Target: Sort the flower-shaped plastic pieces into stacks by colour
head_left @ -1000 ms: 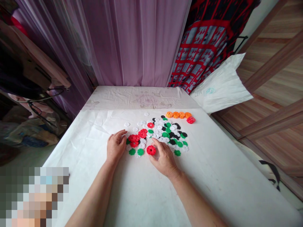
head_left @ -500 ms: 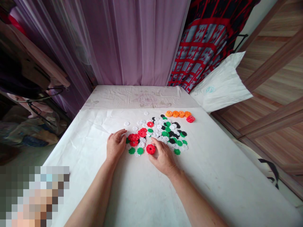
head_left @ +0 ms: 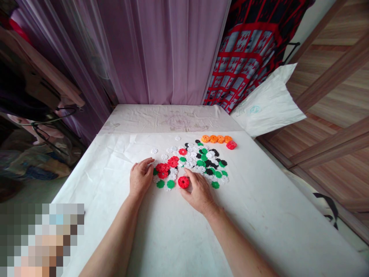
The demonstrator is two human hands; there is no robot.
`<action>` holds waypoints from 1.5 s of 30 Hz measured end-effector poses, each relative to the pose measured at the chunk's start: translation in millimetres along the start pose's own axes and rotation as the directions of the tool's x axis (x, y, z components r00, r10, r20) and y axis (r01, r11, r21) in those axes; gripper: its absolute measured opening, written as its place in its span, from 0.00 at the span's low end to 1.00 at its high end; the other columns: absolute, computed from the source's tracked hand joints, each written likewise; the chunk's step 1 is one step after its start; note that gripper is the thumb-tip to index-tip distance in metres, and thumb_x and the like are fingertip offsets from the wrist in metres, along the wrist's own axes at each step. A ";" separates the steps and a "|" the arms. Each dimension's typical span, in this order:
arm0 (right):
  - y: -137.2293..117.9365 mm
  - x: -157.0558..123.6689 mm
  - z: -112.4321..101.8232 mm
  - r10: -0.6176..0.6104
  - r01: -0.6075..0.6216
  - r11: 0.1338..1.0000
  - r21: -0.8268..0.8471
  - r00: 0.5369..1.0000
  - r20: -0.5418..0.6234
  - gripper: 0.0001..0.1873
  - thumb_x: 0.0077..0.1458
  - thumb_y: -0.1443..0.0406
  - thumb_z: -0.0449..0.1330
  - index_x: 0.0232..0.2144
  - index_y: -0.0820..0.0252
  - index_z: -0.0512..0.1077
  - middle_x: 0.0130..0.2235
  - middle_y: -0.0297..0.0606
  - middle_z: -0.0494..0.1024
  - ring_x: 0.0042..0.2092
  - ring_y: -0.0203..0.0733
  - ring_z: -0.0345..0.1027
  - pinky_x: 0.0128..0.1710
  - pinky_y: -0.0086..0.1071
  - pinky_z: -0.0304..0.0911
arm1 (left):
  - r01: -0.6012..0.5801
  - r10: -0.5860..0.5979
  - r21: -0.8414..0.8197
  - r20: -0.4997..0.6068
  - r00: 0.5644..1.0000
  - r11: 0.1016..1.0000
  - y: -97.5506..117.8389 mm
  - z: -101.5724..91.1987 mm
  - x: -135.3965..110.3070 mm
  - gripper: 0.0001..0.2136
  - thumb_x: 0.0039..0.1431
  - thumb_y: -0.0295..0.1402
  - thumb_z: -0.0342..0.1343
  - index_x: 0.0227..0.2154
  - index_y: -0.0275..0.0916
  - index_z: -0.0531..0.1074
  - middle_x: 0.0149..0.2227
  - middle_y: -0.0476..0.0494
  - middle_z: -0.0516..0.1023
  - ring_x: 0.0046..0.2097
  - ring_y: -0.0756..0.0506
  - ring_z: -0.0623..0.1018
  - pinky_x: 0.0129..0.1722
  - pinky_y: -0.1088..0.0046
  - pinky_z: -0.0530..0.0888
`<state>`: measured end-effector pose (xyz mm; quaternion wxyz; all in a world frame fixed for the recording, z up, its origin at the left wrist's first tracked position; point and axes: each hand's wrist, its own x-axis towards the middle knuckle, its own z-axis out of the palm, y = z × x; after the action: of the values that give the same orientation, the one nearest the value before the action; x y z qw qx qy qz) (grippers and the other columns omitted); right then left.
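Between the thumb and fingers of my right hand (head_left: 200, 191) is a red notched disc stack (head_left: 183, 182), held at the near edge of the pile. My left hand (head_left: 141, 175) rests on the table at the pile's left side, fingers stretched forward and holding nothing. Near its fingertips lie loose red flower-shaped discs (head_left: 163, 169) with green discs (head_left: 170, 184) around them. White discs (head_left: 193, 157) and black discs (head_left: 211, 163) are mixed with more green ones beyond my right hand.
Orange disc stacks (head_left: 213, 139) form a row at the back right, with another red stack (head_left: 231, 145) beside them. A white covering (head_left: 161, 231) spreads over the table. A white bag (head_left: 271, 104) stands past the right edge, and a purple curtain (head_left: 164, 50) hangs behind.
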<state>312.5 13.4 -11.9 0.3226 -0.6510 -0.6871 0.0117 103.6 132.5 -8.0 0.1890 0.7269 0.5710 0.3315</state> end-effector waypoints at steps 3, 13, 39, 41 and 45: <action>0.3 1.0 2.1 0.008 -0.008 1.000 -0.013 1.000 -0.009 0.29 0.55 0.63 0.60 0.59 0.58 0.65 0.45 0.46 0.79 0.46 0.51 0.72 0.47 0.43 0.68 | -0.003 0.003 0.003 -0.005 1.000 1.000 -0.5 1.0 -0.3 0.15 0.59 0.36 0.47 0.43 0.44 0.77 0.42 0.44 0.83 0.47 0.41 0.80 0.59 0.56 0.66; 5.3 7.1 -7.5 -0.018 0.022 0.996 0.082 0.999 -0.047 0.26 0.54 0.62 0.62 0.55 0.61 0.68 0.45 0.45 0.80 0.47 0.49 0.73 0.49 0.41 0.68 | -0.011 0.011 0.010 -0.001 1.000 1.000 -0.9 0.9 -0.6 0.16 0.59 0.36 0.47 0.43 0.44 0.77 0.42 0.44 0.84 0.46 0.41 0.80 0.58 0.57 0.67; 28.9 89.2 -13.2 0.132 -0.132 0.991 -0.008 0.990 0.050 0.15 0.53 0.64 0.63 0.45 0.56 0.72 0.45 0.39 0.82 0.45 0.44 0.76 0.46 0.35 0.67 | 0.013 -0.013 -0.033 -0.006 1.000 0.999 0.7 0.6 -1.0 0.14 0.59 0.35 0.49 0.42 0.45 0.78 0.46 0.45 0.83 0.46 0.42 0.80 0.58 0.56 0.69; 20.6 59.3 -19.3 0.055 -0.056 0.994 0.092 0.998 0.016 0.16 0.51 0.64 0.64 0.44 0.55 0.71 0.43 0.38 0.82 0.43 0.43 0.76 0.46 0.35 0.68 | 0.009 -0.009 -0.022 -0.006 1.000 1.000 0.6 1.0 -1.0 0.14 0.59 0.35 0.49 0.42 0.45 0.78 0.46 0.45 0.83 0.46 0.41 0.80 0.58 0.56 0.68; 5.2 11.8 -21.5 -0.060 0.063 0.996 0.056 0.996 -0.065 0.13 0.51 0.66 0.63 0.41 0.55 0.71 0.41 0.38 0.82 0.43 0.45 0.75 0.45 0.38 0.67 | 0.004 -0.004 -0.006 0.007 1.000 1.000 1.4 0.5 -0.8 0.15 0.59 0.35 0.48 0.43 0.44 0.78 0.45 0.45 0.83 0.47 0.42 0.79 0.57 0.57 0.69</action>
<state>327.7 16.2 7.8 0.3633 -0.6199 -0.6955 0.0009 104.8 131.4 -7.6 0.1937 0.7264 0.5707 0.3304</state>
